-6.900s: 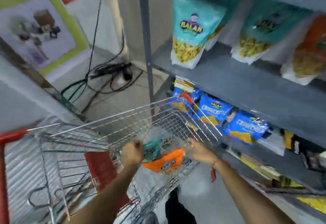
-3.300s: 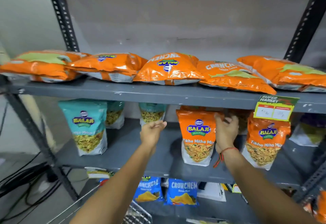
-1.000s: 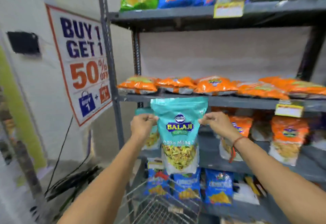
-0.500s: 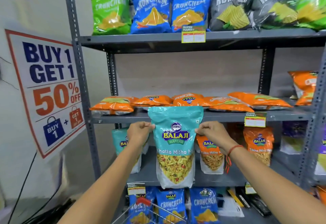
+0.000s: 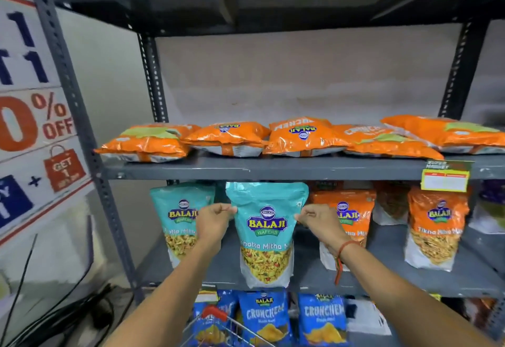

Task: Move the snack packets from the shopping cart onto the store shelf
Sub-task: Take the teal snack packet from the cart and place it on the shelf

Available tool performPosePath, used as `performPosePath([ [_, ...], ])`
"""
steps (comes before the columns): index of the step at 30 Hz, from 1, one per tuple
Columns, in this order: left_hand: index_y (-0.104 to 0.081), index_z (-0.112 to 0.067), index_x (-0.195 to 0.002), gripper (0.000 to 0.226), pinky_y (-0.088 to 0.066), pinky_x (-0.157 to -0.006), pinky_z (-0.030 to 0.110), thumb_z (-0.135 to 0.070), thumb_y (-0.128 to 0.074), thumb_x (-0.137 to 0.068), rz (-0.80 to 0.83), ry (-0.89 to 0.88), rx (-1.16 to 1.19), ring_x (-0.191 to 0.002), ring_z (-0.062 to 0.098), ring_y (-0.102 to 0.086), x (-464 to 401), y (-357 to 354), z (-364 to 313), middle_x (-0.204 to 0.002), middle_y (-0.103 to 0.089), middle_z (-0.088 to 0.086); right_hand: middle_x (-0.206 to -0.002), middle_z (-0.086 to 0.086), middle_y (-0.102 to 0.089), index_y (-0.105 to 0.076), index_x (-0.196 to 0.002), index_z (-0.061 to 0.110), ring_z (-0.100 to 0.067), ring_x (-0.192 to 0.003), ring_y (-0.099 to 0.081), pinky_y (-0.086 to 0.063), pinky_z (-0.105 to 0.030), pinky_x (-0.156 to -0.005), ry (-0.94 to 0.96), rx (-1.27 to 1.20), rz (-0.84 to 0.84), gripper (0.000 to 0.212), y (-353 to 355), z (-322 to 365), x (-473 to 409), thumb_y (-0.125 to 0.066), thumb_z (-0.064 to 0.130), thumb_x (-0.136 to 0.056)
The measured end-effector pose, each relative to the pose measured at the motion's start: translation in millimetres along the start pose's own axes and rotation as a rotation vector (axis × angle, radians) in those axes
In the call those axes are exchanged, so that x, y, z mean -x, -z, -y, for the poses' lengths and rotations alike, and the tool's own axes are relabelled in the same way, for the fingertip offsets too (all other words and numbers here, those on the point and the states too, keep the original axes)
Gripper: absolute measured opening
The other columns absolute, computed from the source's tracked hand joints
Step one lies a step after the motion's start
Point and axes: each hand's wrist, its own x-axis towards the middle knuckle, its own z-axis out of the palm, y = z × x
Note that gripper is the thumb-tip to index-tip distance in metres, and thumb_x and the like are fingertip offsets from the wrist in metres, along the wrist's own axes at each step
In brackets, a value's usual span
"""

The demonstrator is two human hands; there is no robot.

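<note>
A teal Balaji snack packet [image 5: 266, 233] stands upright at the front of the grey middle shelf [image 5: 314, 273], between another teal packet [image 5: 180, 218] and an orange packet [image 5: 352, 212]. My left hand [image 5: 214, 222] pinches its upper left edge and my right hand [image 5: 318, 223] pinches its upper right edge. Whether its base rests on the shelf I cannot tell. Only the shopping cart's front rim [image 5: 218, 319] shows at the bottom edge.
Orange packets [image 5: 303, 136] lie flat on the shelf above [image 5: 246, 169]. More orange packets [image 5: 434, 226] stand at the right of the middle shelf. Blue Crunchem packets [image 5: 263, 316] fill the shelf below. A sale poster [image 5: 35, 117] hangs at left, with black cables [image 5: 68, 316] on the floor.
Both hands have carried the teal packet forward and down, from in front of the shelf edge into the middle shelf. The view has moved closer to the shelves.
</note>
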Motion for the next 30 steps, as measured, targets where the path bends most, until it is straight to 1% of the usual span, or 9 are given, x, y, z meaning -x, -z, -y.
performPosePath([
  [4,-0.072,-0.016,-0.071,0.003,-0.059,-0.074,0.034,-0.016,-0.075,-0.073,-0.044,0.017,-0.018,-0.066,0.013,-0.066,-28.8,-22.1,17.1,-0.083,-0.074,0.011,-0.072,-0.002,-0.071,-0.065,-0.059,0.009,-0.014,-0.068,-0.062,-0.051,-0.027,-0.060,-0.026,0.041,0.005,0.023,-11.4,-25.8,-32.0,-0.069,0.019,-0.080],
  [8,-0.076,-0.025,-0.070,0.012,-0.057,-0.085,0.048,-0.031,-0.071,-0.062,-0.046,0.019,-0.104,-0.082,0.023,-0.072,-65.9,-36.5,43.1,-0.086,-0.077,0.007,-0.066,-0.004,-0.067,-0.064,-0.059,0.009,-0.016,-0.065,-0.056,-0.047,-0.032,-0.065,-0.031,0.085,0.001,0.023,-17.4,-47.3,-59.2,-0.069,0.023,-0.076],
  [11,-0.076,-0.015,-0.078,0.012,-0.057,-0.088,0.048,-0.022,-0.075,-0.069,-0.046,0.020,-0.101,-0.084,0.024,-0.072,-79.0,-45.7,49.9,-0.091,-0.076,0.012,-0.063,0.003,-0.063,-0.061,-0.055,0.014,-0.014,-0.065,-0.056,-0.045,-0.030,-0.063,-0.035,0.049,0.007,0.025,-21.7,-57.4,-71.9,-0.069,0.020,-0.077],
  [17,-0.076,-0.016,-0.078,0.006,-0.057,-0.088,0.046,-0.017,-0.074,-0.073,-0.060,0.009,-0.110,-0.088,0.024,-0.071,-89.8,-54.5,61.9,-0.093,-0.076,0.011,-0.067,0.008,-0.062,-0.059,-0.058,0.022,-0.009,-0.068,-0.057,-0.043,-0.022,-0.060,-0.025,0.012,0.032,0.025,-30.2,-76.5,-82.3,-0.067,0.019,-0.081],
  [21,-0.074,-0.011,-0.082,0.010,-0.056,-0.089,0.042,-0.018,-0.075,-0.075,-0.040,-0.010,-0.087,-0.091,0.026,-0.071,-89.0,-57.9,69.6,-0.093,-0.075,0.013,-0.075,0.001,-0.069,-0.067,-0.073,0.009,-0.011,-0.071,-0.063,-0.047,-0.023,-0.063,-0.035,-0.073,0.033,0.017,-38.1,-90.0,-80.9,-0.064,0.021,-0.084],
  [24,-0.071,-0.010,-0.089,0.012,-0.058,-0.079,0.032,-0.017,-0.071,-0.079,0.005,-0.030,-0.079,-0.079,0.008,-0.069,-86.1,-61.1,75.6,-0.094,-0.073,0.011,-0.088,0.001,-0.070,-0.067,-0.088,0.011,-0.013,-0.079,-0.066,-0.045,-0.018,-0.063,-0.071,-0.225,0.061,0.013,-43.4,-93.6,-80.1,-0.062,0.024,-0.086],
  [26,-0.066,-0.005,-0.105,0.032,-0.055,-0.067,0.017,-0.017,-0.073,-0.077,0.108,0.010,-0.102,-0.083,0.005,-0.068,-83.1,-60.8,92.2,-0.103,-0.071,0.014,-0.101,0.003,-0.067,-0.062,-0.105,0.015,-0.014,-0.091,-0.064,-0.047,-0.019,-0.070,-0.104,-0.300,0.173,0.027,-47.3,-104.1,-78.2,-0.067,0.031,-0.083],
  [29,-0.048,-0.016,-0.130,0.087,-0.056,-0.089,0.033,-0.034,-0.089,-0.056,0.232,0.176,-0.194,-0.115,0.022,-0.058,-77.2,-58.6,134.5,-0.124,-0.061,0.007,-0.130,0.003,-0.044,-0.035,-0.138,0.022,-0.020,-0.114,-0.056,-0.045,-0.032,-0.094,-0.250,-0.310,0.365,0.083,-59.1,-141.0,-70.7,-0.078,0.040,-0.069],
  [30,-0.045,-0.017,-0.130,0.090,-0.054,-0.092,0.033,-0.033,-0.090,-0.054,0.268,0.232,-0.228,-0.116,0.021,-0.055,-72.4,-58.1,147.2,-0.125,-0.059,0.003,-0.134,0.001,-0.039,-0.026,-0.143,0.023,-0.023,-0.120,-0.052,-0.044,-0.034,-0.097,-0.293,-0.291,0.423,0.094,-65.3,-154.4,-66.2,-0.080,0.037,-0.067],
])
